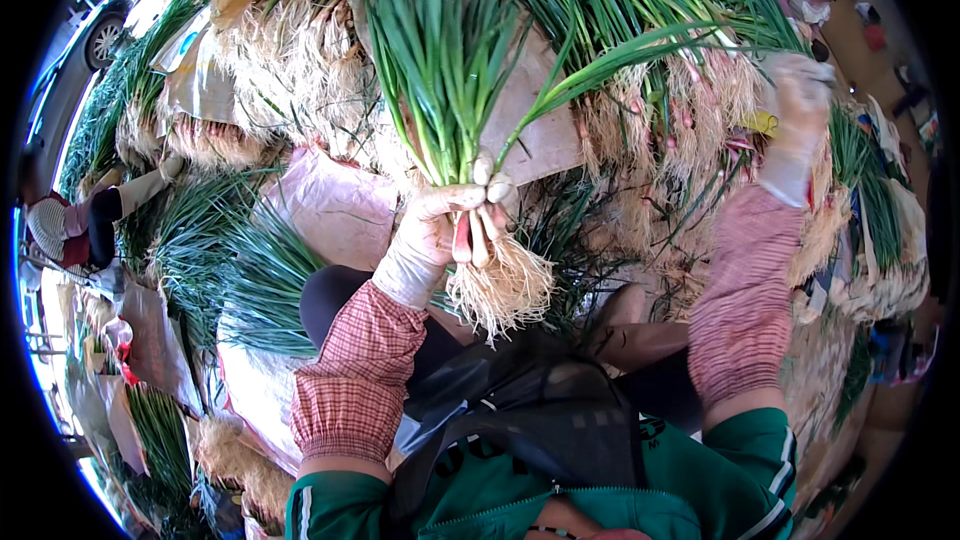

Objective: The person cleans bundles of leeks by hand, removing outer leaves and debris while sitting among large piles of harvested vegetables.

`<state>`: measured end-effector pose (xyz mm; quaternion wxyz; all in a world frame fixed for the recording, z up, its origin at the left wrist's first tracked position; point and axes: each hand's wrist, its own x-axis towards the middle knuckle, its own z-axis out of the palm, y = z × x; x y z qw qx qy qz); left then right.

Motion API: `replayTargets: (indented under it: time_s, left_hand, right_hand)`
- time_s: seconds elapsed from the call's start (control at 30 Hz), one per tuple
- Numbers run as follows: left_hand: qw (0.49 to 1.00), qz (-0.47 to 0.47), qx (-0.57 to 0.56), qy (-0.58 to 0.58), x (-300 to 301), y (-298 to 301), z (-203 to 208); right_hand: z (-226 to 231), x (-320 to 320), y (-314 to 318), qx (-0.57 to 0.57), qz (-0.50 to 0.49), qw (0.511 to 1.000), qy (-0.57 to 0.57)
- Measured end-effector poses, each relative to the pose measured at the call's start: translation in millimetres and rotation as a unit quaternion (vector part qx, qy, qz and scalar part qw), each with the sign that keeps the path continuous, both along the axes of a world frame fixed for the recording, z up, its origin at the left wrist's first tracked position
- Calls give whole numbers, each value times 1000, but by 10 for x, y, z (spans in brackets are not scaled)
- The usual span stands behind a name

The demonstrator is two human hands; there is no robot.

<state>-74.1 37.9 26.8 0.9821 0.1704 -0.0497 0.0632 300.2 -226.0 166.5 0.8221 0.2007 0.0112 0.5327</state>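
My left hand (430,235), in a pale glove with a red checked sleeve cover, grips a bunch of green onions (450,90) just above the white bulbs, with pale roots (500,290) hanging below. The green leaves fan upward. My right hand (800,105), also gloved, is raised at the upper right and closed on the tip of a long green leaf (640,55) that runs back down to the bunch.
Heaps of green onions with pale roots (290,70) lie all around on brown paper and sacks (330,205). More bunches (230,270) lie at the left. Another person (90,220) sits at the far left. A dark bag (520,410) rests on my lap.
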Motion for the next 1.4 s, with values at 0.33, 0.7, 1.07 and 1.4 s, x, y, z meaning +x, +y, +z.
replayTargets:
  time_s: [0.33, 0.7, 1.07, 1.4]
  left_hand:
    - [991, 34, 78, 103, 209, -93, -54]
    - [954, 47, 215, 203, 423, -237, -58]
    - [973, -22, 168, 157, 538, -137, -269]
    - [989, -46, 138, -21, 692, -471, 71]
  right_hand:
    - [-1175, -1181, -828, -445, -302, 477, -695]
    - [-1472, -2338, 843, -487, -159, 429, -744]
    - [-652, -2035, -884, -637, -434, 436, -465]
    - [-2353, -2278, -4376, -909, -348, 48, -224]
